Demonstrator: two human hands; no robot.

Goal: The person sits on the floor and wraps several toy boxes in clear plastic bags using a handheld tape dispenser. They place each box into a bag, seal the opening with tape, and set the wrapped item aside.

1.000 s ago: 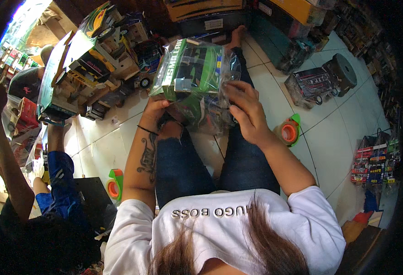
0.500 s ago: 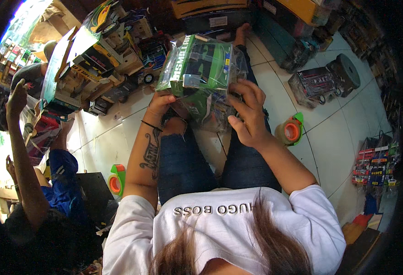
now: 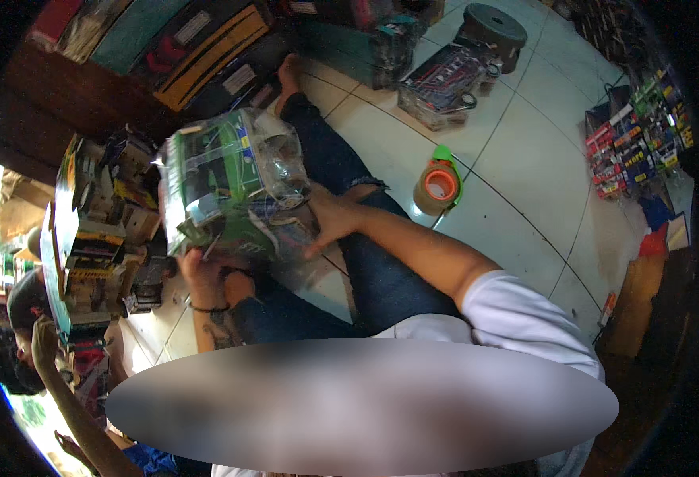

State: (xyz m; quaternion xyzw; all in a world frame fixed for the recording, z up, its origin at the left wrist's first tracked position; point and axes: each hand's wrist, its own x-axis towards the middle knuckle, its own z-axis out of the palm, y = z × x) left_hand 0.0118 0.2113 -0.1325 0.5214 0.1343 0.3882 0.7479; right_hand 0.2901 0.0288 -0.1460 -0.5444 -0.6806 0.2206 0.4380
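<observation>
A green toy truck wrapped in clear plastic [image 3: 226, 179] is held above my lap, between my two hands. My left hand [image 3: 198, 273] grips its near left corner from below, the fingers partly hidden under the wrapping. At the package's right side, my right hand [image 3: 335, 216] presses against the loose plastic with the thumb toward me; its other fingers are partly hidden behind the wrap. To the right of my leg, a green tape dispenser with an orange hub [image 3: 442, 187] lies on the floor.
Beyond the dispenser sits another wrapped toy truck [image 3: 445, 86] beside a round grey stool [image 3: 494, 30]. Bagged small toys [image 3: 631, 147] lie at the right. Wooden toy vehicles [image 3: 103, 230] are stacked at the left, near a co-worker's arm [image 3: 67, 397]. Long boxes [image 3: 214, 60] line the back.
My view has swung to the right, so the floor things and package appear farther left. My right hand has shifted from the package's near right edge to lower along its side.
</observation>
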